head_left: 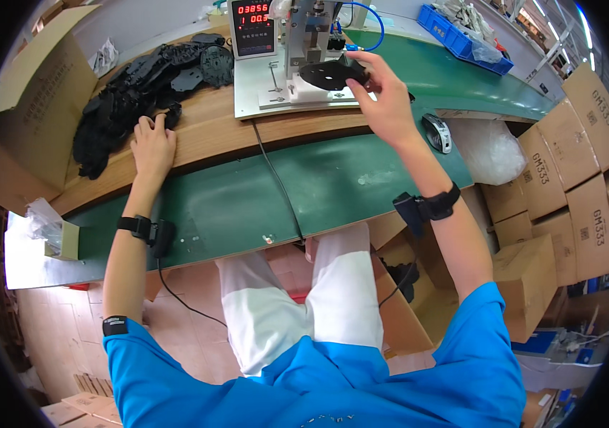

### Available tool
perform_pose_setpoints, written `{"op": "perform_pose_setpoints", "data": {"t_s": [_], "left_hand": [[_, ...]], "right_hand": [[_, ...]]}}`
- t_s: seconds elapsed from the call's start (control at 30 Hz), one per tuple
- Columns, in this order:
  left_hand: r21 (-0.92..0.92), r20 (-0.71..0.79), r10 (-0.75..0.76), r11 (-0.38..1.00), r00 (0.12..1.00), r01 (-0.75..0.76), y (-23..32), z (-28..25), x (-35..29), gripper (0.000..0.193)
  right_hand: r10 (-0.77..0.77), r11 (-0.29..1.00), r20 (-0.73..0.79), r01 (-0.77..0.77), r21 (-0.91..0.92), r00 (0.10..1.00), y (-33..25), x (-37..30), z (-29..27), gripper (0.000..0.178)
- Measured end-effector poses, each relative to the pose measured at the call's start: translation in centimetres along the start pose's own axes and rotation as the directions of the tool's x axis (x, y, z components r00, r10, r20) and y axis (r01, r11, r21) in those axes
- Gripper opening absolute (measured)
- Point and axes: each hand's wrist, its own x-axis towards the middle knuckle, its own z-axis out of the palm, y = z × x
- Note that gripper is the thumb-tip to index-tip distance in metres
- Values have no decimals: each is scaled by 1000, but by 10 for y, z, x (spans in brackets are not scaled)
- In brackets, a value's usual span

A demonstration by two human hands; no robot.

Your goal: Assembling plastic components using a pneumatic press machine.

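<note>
My right hand (390,103) pinches the right edge of a flat, black, rounded plastic part (324,74) between thumb and fingers. That part lies over a white block (307,91) on the base plate of a bench press machine (247,101), below its metal head. To the left, a heap of black plastic parts (144,82) rests on the wooden board. At the heap's near right edge, my left hand (152,148) has its fingers curled on a black plastic part (173,114); its fingertips are partly hidden.
A control box (255,32) with a red display stands behind the base plate. An open carton (29,135) is at the left. A blue crate (461,39), a dark-and-silver handheld device (438,133) and stacked cartons (561,164) are at the right. A black cable (273,167) crosses the green tabletop.
</note>
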Motion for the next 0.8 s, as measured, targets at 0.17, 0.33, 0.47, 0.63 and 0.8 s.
{"op": "perform_pose_setpoints", "data": {"t_s": [0.17,0.33,0.47,0.63,0.8], "left_hand": [[-36,24,-20,999,1000,21,10,6,4,35],[-26,23,-57,998,998,58,-1,17,-2,35],[-48,6,-73,996,997,74,1,15,5,35],[-61,-6,-63,996,998,62,-1,22,0,34],[-92,32,-60,994,998,62,-1,21,-1,33]], "right_hand": [[317,916,12,-309,254,948,37,-15,-44,34],[595,657,32,-509,557,803,48,-18,-50,16],[615,760,13,-597,258,788,56,-12,-58,41],[56,985,-21,-59,-165,998,57,0,-44,24],[111,976,11,-107,-190,994,64,31,-43,43]]}}
